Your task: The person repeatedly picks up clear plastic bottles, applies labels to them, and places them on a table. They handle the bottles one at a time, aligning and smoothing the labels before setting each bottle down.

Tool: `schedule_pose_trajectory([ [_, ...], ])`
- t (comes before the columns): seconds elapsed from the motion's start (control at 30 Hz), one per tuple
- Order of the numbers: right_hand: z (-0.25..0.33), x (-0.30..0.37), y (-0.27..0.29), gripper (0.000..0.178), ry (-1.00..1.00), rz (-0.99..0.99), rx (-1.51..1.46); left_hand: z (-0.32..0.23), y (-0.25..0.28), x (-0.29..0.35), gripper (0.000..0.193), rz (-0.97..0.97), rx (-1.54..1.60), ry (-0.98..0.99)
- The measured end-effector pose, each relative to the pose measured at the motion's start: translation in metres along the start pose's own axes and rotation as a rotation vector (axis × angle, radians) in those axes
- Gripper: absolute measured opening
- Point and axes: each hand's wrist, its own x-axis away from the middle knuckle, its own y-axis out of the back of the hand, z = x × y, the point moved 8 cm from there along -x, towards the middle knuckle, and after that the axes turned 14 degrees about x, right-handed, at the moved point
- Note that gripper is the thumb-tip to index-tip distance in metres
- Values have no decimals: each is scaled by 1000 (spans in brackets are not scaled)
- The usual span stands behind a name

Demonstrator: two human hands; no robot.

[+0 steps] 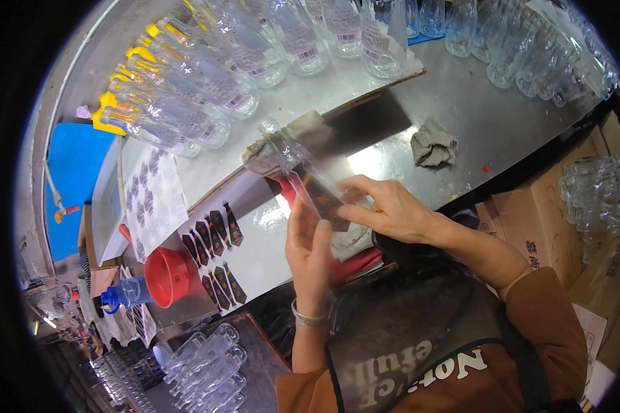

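A clear glass bottle (pixel 308 180) lies tilted in front of me, its neck pointing away over a folded cloth pad (pixel 263 155). My left hand (pixel 306 249) is closed around the near part of the bottle from the left. From the right, the bent fingers of my right hand (pixel 386 206) press on the bottle's side, over a dark patch that looks like a label. Left of the bottle, several dark tie-shaped labels (pixel 217 230) lie in two rows on the white work surface. A crumpled rag (pixel 434 144) rests to the right.
Several labelled clear bottles (pixel 298 43) stand along the back, with more bottles (pixel 503 55) at the far right. At left are a red cup (pixel 167 277), a blue-capped bottle (pixel 128 294) and a printed sheet (pixel 149 194). Further bottles (pixel 207 365) lie at lower left.
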Motion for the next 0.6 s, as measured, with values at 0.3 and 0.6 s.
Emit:
schedule_pose_trajectory([
  [0.3, -1, 0, -2, 46, -4, -21, -7, 3, 5, 1, 57, -4, -45, 3],
  [0.6, -4, -1, -3, 48, -8, 0, -47, -1, 0, 1, 59, -12, 3, 36],
])
